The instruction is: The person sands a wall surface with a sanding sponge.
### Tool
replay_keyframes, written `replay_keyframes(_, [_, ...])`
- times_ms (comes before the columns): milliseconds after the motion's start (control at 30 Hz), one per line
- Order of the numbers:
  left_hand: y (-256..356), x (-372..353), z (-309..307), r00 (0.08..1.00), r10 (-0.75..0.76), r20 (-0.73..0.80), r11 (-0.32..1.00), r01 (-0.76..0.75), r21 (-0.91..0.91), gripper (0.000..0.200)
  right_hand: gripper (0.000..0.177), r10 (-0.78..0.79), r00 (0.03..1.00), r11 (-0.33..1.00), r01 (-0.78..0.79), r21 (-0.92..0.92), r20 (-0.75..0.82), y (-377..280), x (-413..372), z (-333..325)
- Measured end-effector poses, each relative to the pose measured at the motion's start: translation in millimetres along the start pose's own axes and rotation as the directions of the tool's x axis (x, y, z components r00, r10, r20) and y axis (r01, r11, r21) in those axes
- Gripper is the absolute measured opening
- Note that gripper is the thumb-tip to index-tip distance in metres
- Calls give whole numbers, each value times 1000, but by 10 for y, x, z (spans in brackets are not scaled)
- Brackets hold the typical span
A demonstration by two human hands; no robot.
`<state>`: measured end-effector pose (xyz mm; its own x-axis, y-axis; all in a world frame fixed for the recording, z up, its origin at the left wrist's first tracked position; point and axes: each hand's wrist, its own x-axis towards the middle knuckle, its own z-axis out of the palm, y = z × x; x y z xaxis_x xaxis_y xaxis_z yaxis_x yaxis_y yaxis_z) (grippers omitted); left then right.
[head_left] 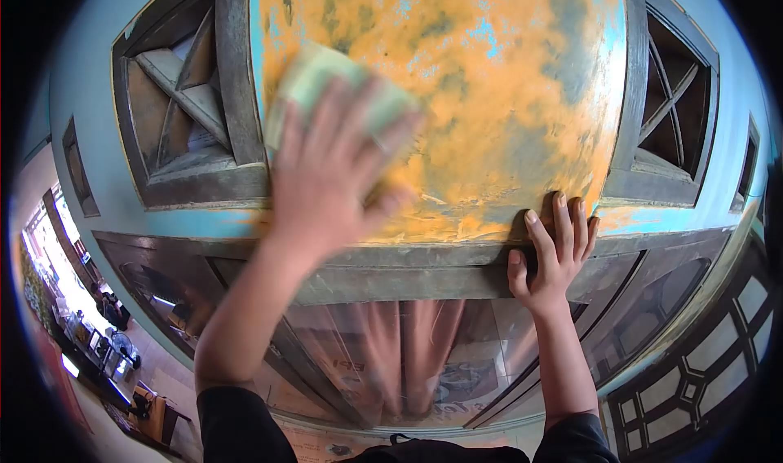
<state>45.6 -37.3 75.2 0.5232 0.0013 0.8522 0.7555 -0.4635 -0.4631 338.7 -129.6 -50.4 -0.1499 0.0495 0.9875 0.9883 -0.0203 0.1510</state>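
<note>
My left hand point(322, 178) is blurred by motion, its fingers spread over a folded pale green sheet point(326, 76) that looks like sandpaper. The hand presses this sheet against the left part of a wall panel point(489, 112), patchy in orange, grey and light blue. My palm hides part of the sheet and the surface under it. Lower right, my right hand point(555, 251) lies with fingers apart, its fingertips on the panel's bottom edge and its palm at the dark wooden beam point(424, 280). Nothing is in that hand.
Wooden-framed openings with crossed slats, one on the left point(183, 96) and one on the right point(673, 96), flank the panel. Below the beam, pink curtains point(412, 349) hang behind glass. A fan point(122, 345) stands far down on the left; a dark lattice grille point(693, 381) is at lower right.
</note>
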Motion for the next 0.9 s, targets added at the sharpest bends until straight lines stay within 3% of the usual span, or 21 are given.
replay_keyframes(67, [-391,147,68,969,-141,-204,990,143,-4,65,44,3,1000,1000,-3,4,0,-5,-12,11])
replay_keyframes(167, [105,12,20,999,-16,40,999,15,40,64,44,7,1000,1000,-7,4,-7,1,-2,17])
replay_keyframes(200, [302,-84,70,981,152,122,987,-146,-62,62,43,8,1000,1000,-8,3,-8,0,-4,13])
replay_keyframes(300, [289,-132,71,975,190,112,976,-175,-131,59,44,1,1000,1000,-1,2,-4,1,-8,20])
replay_keyframes(333, [129,18,-12,986,138,92,988,-132,-75,57,44,-1,1000,1000,1,0,-2,8,-9,16])
replay_keyframes(433, [-485,416,22,970,-62,-234,997,68,20,55,44,-3,1000,1000,3,-17,7,2,-4,14])
replay_keyframes(533, [-322,461,59,960,-87,-264,993,105,53,56,46,-1,1000,1000,2,-20,27,-21,54,-30])
replay_keyframes(633, [218,121,48,989,145,-8,989,-145,-25,62,49,-5,997,999,9,-44,77,21,393,-144])
replay_keyframes(667, [140,134,33,985,172,-5,984,-172,-44,61,53,-13,996,999,17,-49,84,45,541,-175])
replay_keyframes(800, [-510,485,43,954,-65,-292,996,78,35,56,56,-84,995,996,85,-20,53,20,1014,-131])
replay_keyframes(900, [-100,387,-57,995,98,-28,988,-94,125,59,56,-78,995,996,81,-46,61,-132,1183,-133])
